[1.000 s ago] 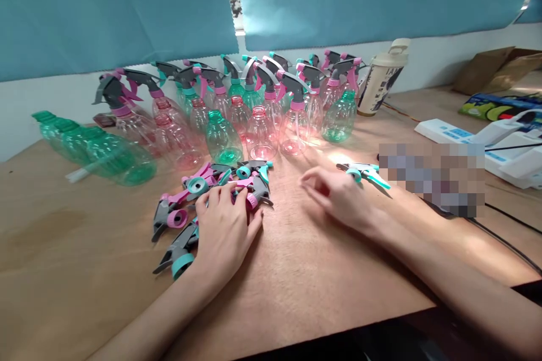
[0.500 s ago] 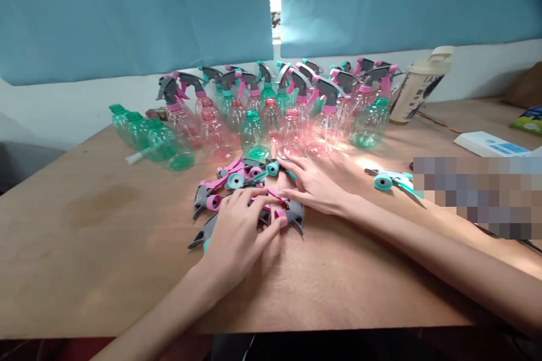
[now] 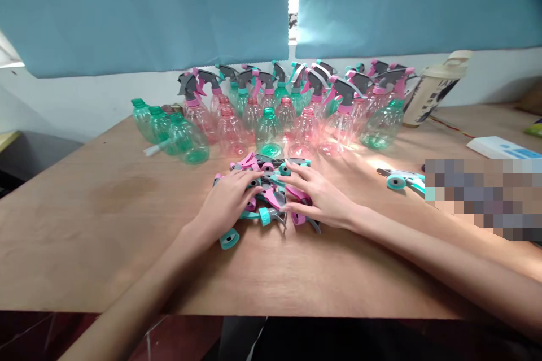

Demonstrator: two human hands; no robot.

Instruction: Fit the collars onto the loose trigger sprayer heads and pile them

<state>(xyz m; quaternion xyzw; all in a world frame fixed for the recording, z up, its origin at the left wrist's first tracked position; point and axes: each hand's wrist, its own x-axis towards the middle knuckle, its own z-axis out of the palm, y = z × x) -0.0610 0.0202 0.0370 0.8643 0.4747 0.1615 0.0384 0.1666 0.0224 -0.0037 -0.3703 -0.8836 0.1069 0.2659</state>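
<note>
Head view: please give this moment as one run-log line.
left hand: at trigger sprayer heads, left side | right hand: at their right side | plastic bottles: behind them

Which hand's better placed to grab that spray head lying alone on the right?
Probably your right hand: it's at the right of the pile of spray heads, nearer the lone spray head. Your left hand is at the pile's left, farther away, and would likely have to reach across.

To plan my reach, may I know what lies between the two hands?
In the head view, grey, pink and teal spray heads lie between left hand and right hand.
</note>
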